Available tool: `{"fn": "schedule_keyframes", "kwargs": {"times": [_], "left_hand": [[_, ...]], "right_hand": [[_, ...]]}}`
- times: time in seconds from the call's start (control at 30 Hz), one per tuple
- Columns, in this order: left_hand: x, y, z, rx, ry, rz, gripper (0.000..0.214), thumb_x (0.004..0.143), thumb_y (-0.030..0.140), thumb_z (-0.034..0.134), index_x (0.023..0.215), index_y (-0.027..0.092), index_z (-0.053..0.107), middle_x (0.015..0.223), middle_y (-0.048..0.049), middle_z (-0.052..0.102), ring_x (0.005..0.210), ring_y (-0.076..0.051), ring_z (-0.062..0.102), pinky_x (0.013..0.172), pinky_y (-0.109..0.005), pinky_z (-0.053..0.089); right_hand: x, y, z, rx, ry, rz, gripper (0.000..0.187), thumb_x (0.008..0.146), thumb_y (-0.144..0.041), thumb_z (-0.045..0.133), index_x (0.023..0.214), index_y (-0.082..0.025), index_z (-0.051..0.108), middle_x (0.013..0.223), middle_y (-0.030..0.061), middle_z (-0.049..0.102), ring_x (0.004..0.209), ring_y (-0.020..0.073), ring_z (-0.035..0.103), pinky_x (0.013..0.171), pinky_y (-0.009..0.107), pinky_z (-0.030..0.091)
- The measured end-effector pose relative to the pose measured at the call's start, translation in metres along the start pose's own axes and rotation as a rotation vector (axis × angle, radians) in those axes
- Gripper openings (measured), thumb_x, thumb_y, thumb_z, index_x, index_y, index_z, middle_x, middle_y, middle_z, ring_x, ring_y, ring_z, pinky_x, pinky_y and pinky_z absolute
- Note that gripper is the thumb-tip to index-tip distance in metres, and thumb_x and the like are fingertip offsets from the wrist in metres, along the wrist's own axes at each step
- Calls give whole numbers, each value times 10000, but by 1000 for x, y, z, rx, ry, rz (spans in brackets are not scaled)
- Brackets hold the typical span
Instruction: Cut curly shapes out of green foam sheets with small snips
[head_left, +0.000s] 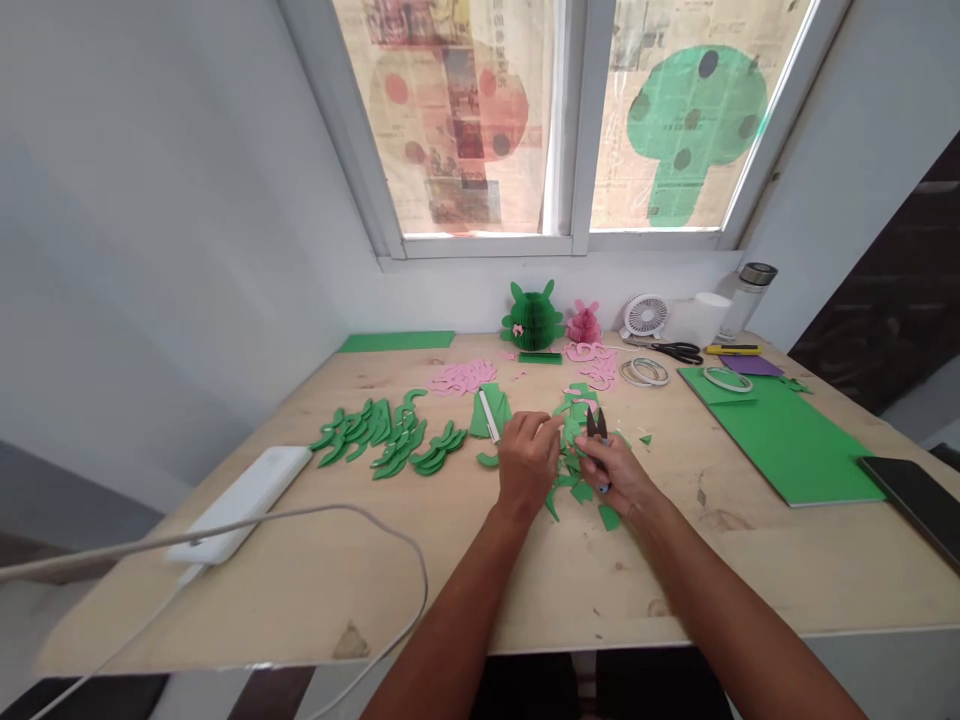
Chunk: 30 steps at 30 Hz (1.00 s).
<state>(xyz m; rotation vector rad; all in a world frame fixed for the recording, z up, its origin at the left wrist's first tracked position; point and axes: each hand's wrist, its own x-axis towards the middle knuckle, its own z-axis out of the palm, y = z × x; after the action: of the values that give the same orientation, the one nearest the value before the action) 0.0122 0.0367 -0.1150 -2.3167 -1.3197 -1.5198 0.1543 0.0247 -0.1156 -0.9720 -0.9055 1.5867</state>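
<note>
My right hand (pixel 616 474) is wrapped round a pair of thread snips (pixel 597 425), whose dark blades point away from me, slightly apart. To its left, my left hand (pixel 529 458) is closed with curled fingertips over green paper scraps (pixel 582 491); whatever is in its fingers is hidden. A few pink bits lie among these scraps. A white pen (pixel 489 415) rests on a piece of green paper (pixel 501 400) just beyond my left hand. Further left are piles of curved green paper cutouts (pixel 401 447), with a heap of pink cutouts (pixel 463 376) behind them.
At the back stand a green paper figure (pixel 533 322), a pink one (pixel 583 324) and a small fan (pixel 645 316). Black scissors (pixel 679 352), tape rolls (pixel 645 372) and green sheets (pixel 795 450) lie right. A cable (pixel 330 508) loops near a white power bank (pixel 244 505) at left.
</note>
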Motion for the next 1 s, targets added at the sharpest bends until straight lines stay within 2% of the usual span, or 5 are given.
{"fn": "schedule_keyframes", "kwargs": {"times": [0.17,0.3,0.4,0.53,1.0], "left_hand": [[0,0,3,-380,120,-467,206,771,182,544,946,191,652,789,-50,642,742,-183,583,711,-302,451],[5,3,5,-896,-62,-815,184,706,343,628,694,160,638,606,-14,603,546,-125,526,558,-247,418],[8,4,5,-1118,-163,-958,268,634,411,693,631,152,624,531,4,565,486,-103,494,507,-231,395],[8,2,4,-1129,-175,-1014,280,552,386,763,609,148,625,508,7,559,476,-100,497,480,-222,392],[7,-2,5,-1134,-94,-1057,319,518,380,789,617,156,583,502,24,549,464,-94,505,480,-217,410]], "right_hand": [[3,2,0,-16,68,-46,397,576,-417,802,665,-169,504,407,-85,427,330,22,231,328,180,113],[6,5,-1,-92,92,-69,442,552,-465,801,652,-178,481,398,-86,414,328,28,247,324,182,117],[7,6,-1,-179,86,-82,452,561,-509,782,620,-177,481,390,-77,417,323,32,250,324,192,121],[7,7,0,-247,49,-104,452,590,-531,756,580,-178,474,384,-67,420,332,37,254,341,203,131],[11,8,-3,-305,100,-142,364,620,-484,734,625,-166,558,382,-64,427,361,57,273,371,223,146]]}}
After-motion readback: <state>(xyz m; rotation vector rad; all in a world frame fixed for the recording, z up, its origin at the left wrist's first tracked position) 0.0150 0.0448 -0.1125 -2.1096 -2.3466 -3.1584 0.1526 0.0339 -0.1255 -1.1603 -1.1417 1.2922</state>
